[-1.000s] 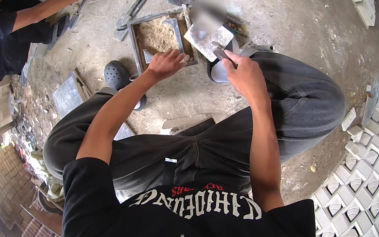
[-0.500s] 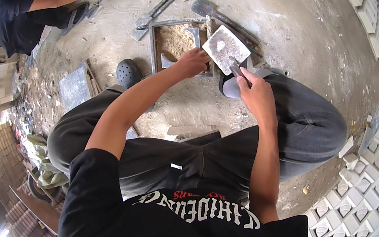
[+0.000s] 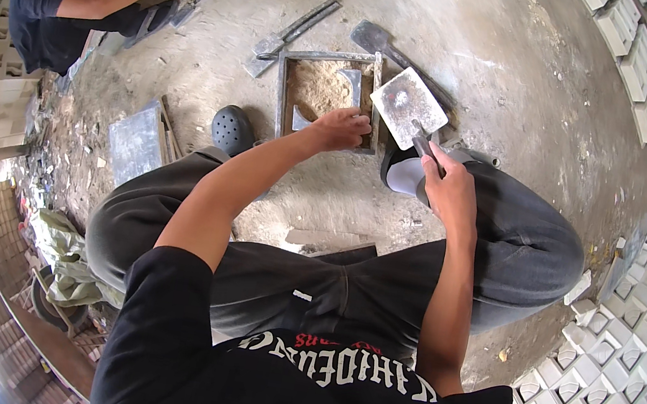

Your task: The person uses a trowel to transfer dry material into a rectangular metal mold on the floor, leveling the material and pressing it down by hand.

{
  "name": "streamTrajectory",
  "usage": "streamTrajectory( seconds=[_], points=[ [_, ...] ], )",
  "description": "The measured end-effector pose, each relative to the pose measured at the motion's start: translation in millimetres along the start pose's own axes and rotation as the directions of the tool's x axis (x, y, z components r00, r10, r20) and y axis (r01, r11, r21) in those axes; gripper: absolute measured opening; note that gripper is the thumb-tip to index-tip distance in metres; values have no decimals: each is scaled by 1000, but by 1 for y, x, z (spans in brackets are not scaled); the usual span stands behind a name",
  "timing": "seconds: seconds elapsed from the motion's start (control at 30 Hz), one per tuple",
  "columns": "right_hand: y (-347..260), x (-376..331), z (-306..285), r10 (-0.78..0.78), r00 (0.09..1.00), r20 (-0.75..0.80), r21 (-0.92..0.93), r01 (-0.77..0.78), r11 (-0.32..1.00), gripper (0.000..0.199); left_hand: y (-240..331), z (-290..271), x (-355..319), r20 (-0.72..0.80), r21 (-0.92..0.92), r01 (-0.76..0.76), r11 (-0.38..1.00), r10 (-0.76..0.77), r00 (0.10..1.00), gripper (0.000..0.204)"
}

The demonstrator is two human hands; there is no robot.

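My right hand (image 3: 454, 190) is wrapped round the dark handle of a trowel (image 3: 410, 107), whose square blade is smeared with white and grey. That blade lies at the right side of a square mould frame (image 3: 279, 102). Sandy powder (image 3: 320, 87) partly fills the frame, with grey curved plates (image 3: 301, 119) set in its corners. Over the frame's near right corner is my left hand (image 3: 341, 130), fingers curled closed; whatever is between them is hidden.
Beyond the frame lie a dark paddle-shaped tool (image 3: 371, 38) and a long metal bar tool (image 3: 295, 37). My clog (image 3: 232, 130) and a flat grey board (image 3: 134, 145) are at left. Another person (image 3: 50, 6) works at far left. Patterned pale blocks (image 3: 609, 374) stand at right.
The view has shifted, so the frame and tools appear lower and further right. My left hand stays at the frame's near right corner; my right hand keeps its hold on the trowel.
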State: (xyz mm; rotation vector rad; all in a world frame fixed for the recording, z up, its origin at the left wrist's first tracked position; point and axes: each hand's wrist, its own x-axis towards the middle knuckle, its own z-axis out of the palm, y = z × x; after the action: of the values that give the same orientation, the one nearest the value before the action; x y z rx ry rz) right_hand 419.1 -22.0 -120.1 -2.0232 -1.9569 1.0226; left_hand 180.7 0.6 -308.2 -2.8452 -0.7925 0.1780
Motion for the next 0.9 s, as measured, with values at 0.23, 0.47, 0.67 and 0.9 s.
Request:
streamTrajectory(
  seconds=[0.23,0.47,0.67,0.9],
  points=[
    [-4,-3,-4,18,1000,19,4,-18,1000,40,-1,-10,-12,-56,-25,4,1000,-5,998,10],
    [-2,-1,-1,-22,1000,-4,-6,22,1000,39,6,-15,-30,425,-501,457,735,-250,870,36],
    [4,-1,2,-47,999,-15,-2,47,999,39,8,-14,-39,472,-476,556,681,-335,815,33],
    [3,-1,3,-56,998,-17,2,56,998,39,6,15,-52,292,-419,471,776,-376,879,30]
  ],
)
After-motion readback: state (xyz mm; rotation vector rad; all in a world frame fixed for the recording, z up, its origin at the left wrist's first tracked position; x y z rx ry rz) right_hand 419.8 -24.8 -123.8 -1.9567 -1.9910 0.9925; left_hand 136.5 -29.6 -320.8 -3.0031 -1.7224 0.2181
